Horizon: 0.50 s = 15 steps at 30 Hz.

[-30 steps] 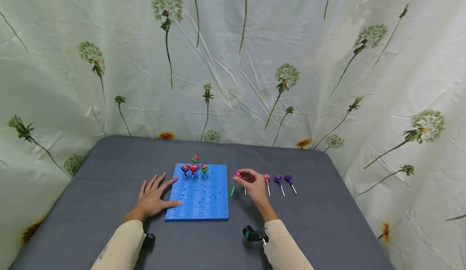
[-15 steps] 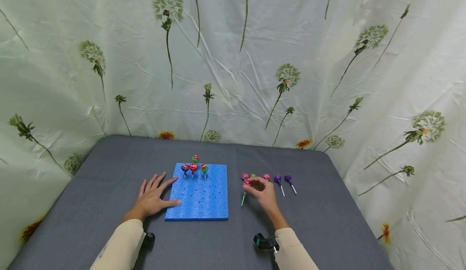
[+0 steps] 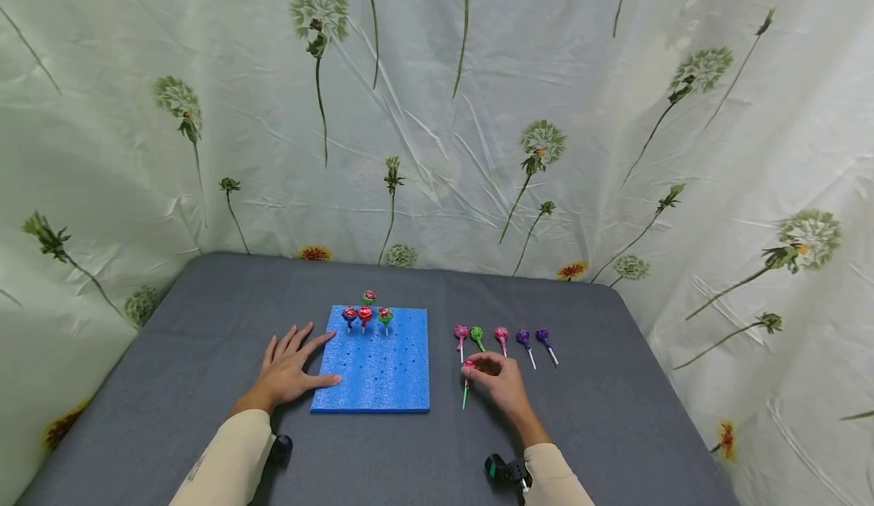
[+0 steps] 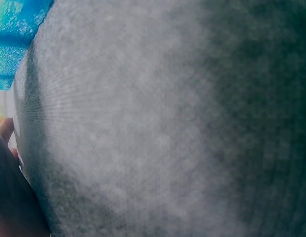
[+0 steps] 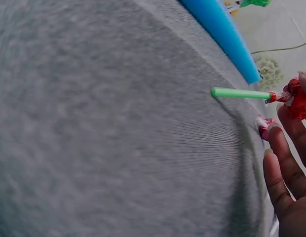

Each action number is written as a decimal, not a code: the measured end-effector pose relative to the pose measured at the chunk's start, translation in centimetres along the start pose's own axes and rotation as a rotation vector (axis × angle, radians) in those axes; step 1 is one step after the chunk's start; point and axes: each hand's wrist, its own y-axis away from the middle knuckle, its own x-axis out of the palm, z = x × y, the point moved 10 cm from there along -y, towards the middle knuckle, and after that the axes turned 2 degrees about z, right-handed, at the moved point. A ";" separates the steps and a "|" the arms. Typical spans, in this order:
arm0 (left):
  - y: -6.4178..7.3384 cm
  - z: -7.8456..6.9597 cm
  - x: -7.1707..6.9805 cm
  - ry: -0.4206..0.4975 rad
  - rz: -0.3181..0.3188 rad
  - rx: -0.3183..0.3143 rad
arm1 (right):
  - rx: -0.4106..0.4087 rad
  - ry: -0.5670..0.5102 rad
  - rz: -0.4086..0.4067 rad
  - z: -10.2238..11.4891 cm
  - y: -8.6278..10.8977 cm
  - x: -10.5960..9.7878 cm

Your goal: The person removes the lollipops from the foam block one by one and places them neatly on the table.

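Observation:
My left hand (image 3: 283, 375) rests spread at the left side of the blue foam board (image 3: 372, 396), thumb and a finger touching its edge. Between thumb and fingertips, my right hand (image 3: 504, 381) pinches a red-wrapped lollipop (image 3: 468, 366), its green stick (image 5: 239, 93) pointing down toward the table in the head view. In the right wrist view the red wrapper is partly covered by the fingers. Several lollipops stand upright near the board's far edge, among them a red one (image 3: 365, 314), a dark blue and red one (image 3: 350, 314) and a green and red one (image 3: 385, 314).
Right of the board, a row of lollipops lies on the grey table (image 3: 580, 422): pink (image 3: 460, 332), green (image 3: 476, 333), another pink (image 3: 501, 334) and two purple ones (image 3: 523, 337). A flower-printed curtain (image 3: 437, 149) hangs behind the table. The left wrist view shows mostly blurred cloth.
My right hand has moved right and toward the near side with the red lollipop, uncovering the pink and green lollipops behind it. The left hand has stayed on the board.

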 end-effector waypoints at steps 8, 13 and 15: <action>-0.1 0.1 0.1 0.001 0.006 -0.003 | 0.019 0.044 -0.031 -0.6 0.4 0.3; 0.0 0.0 0.0 0.002 0.006 -0.002 | 0.018 0.095 -0.056 -0.9 0.4 0.5; 0.0 0.0 0.0 0.003 0.007 -0.003 | 0.020 0.114 -0.059 -1.7 0.1 0.6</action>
